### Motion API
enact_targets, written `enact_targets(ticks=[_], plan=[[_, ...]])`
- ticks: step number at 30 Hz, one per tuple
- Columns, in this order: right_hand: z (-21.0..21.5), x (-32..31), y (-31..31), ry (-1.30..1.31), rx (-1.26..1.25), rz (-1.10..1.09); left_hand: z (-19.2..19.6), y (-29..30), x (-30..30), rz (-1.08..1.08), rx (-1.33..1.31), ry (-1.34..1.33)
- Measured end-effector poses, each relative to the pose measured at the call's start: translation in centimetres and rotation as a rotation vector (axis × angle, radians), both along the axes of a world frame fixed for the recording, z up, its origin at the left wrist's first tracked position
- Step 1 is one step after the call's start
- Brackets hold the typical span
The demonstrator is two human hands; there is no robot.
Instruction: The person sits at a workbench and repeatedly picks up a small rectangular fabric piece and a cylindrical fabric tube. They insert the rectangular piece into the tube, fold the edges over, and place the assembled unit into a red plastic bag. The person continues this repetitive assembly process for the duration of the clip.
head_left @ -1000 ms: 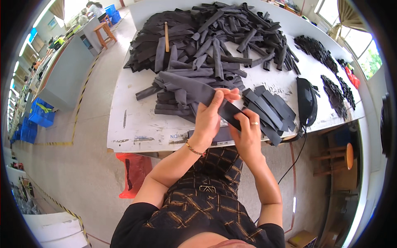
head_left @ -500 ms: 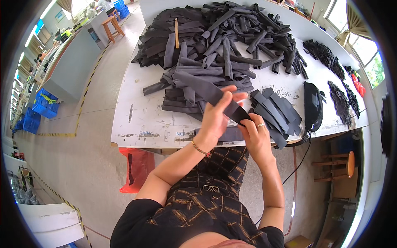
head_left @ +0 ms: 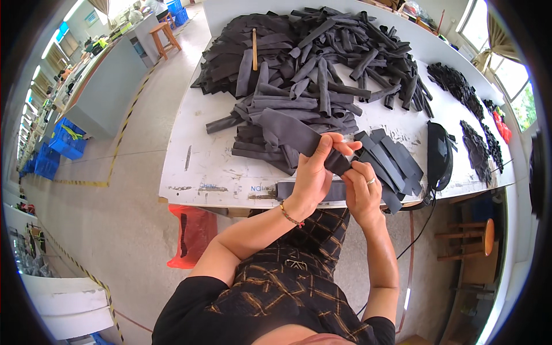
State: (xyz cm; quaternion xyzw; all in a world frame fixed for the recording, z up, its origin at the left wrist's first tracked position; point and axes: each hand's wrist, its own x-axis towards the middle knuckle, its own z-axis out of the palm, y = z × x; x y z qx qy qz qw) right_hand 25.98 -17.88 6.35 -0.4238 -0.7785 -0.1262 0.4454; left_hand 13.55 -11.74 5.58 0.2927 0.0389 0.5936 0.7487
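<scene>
A dark grey fabric strip (head_left: 290,129) slants across the front of the table, its far end over the heap. My left hand (head_left: 312,175) grips it near its lower end, thumb on top, with the fingertips reaching past its edge. At that lower end my right hand (head_left: 363,190), with a ring on one finger, pinches the strip between thumb and fingers. Beneath my hands another dark strip (head_left: 286,190) lies flat along the table's front edge. Just right of my right hand is a loose stack of flat dark strips (head_left: 397,161).
A large heap of dark rolled strips (head_left: 322,86) covers the table's back, a wooden stick (head_left: 255,52) on it. To the right stand a black rounded device (head_left: 439,155) with a cord and smaller dark piles (head_left: 454,83). A red bag (head_left: 192,236) hangs below the front edge.
My hands have drawn closer together on the strip, the left sliding toward its lower end. The whole view has shifted slightly.
</scene>
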Motion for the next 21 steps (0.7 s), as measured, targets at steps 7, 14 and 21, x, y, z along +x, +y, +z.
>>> enact_targets(ticks=[7,14,21], plan=[[-0.1,-0.5,0.6,-0.008,-0.03,0.034,-0.5,-0.5,0.2,-0.062,-0.085,-0.03],[0.1,-0.8,1.0,0.007,-0.042,0.03,-1.0,-0.4,0.0,-0.1,-0.127,-0.006],[-0.7,-2.7,0.7,0.634,-0.351,-0.07,0.2,-0.2,0.0,-0.095,-0.16,0.074]])
